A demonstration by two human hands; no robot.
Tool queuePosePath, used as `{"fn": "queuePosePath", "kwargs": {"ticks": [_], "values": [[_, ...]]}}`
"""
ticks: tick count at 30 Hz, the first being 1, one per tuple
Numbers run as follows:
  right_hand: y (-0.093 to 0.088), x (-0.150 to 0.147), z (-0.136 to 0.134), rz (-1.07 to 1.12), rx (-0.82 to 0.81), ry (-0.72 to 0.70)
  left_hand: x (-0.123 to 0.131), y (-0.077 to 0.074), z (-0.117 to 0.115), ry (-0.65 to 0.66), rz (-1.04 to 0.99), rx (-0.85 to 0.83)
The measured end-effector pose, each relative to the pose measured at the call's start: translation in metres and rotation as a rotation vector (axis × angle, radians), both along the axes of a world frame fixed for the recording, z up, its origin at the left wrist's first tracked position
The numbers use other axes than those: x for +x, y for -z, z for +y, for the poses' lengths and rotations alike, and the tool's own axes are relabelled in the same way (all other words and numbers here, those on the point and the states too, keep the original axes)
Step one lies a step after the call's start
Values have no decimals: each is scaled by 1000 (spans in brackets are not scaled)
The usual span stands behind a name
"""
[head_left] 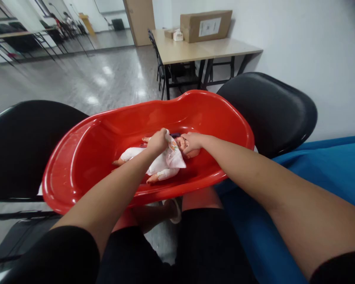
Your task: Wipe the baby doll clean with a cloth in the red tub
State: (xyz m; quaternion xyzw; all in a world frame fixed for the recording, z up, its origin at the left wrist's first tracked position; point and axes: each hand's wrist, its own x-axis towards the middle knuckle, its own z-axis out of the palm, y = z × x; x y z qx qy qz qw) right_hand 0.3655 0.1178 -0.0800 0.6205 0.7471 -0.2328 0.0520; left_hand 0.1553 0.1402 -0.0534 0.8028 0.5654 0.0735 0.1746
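A baby doll in white clothing (167, 173) lies on its back in a red plastic baby bathtub (79, 157), its head to the right and its legs to the left. My left hand (158, 142) is closed on a white cloth (175, 156) with an orange print. The cloth hangs over the doll's chest, beside its chin. On the doll's head rests my right hand (194, 142), with the fingers curled over the face and the side of the head. Part of the doll's body is hidden behind my left forearm and the cloth.
Black chairs (26, 138) (269, 106) stand at both ends of the tub. A blue-covered surface (328, 169) lies to the right. Farther back, a table (171, 51) carries a cardboard box (207, 27). My legs are beneath the tub's near edge.
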Motion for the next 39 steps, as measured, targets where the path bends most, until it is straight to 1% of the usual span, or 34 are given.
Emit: {"fn": "queuePosePath", "kwargs": {"ticks": [2, 4, 7, 9, 12, 16, 19, 21, 24, 27, 30, 36, 39], "values": [[1, 2, 2, -1, -4, -22, -19, 7, 9, 2, 39, 71], [1, 2, 3, -8, -5, -29, -26, 21, 15, 89, 96, 87], [-2, 2, 1, -8, -5, -24, -19, 42, 16, 299, 137, 4], [-5, 1, -1, -10, -6, -20, -13, 49, 13, 387, 146, -8], [-9, 0, -4, -7, -9, -20, -6, 47, 3, 437, 197, 36], [-13, -1, -6, -9, -19, -3, -3, 37, -8, 427, 269, 37], [-14, -2, -8, -4, -25, 2, -3, 34, -12, 416, 303, 51], [-15, -2, -9, 3, -18, 6, -5, 33, -13, 433, 329, 58], [-13, -4, -8, -11, -16, 15, -13, 31, -18, 496, 377, 105], [-9, -4, -5, -32, -28, 17, -20, 29, -27, 588, 429, 220], [-4, -3, -2, -60, -9, 16, -23, 30, -37, 647, 470, 304], [-1, -1, -4, -38, 0, 25, -24, 41, -53, 731, 491, 384], [-2, 0, -4, -34, -8, 31, -22, 40, -57, 775, 478, 374]]}}
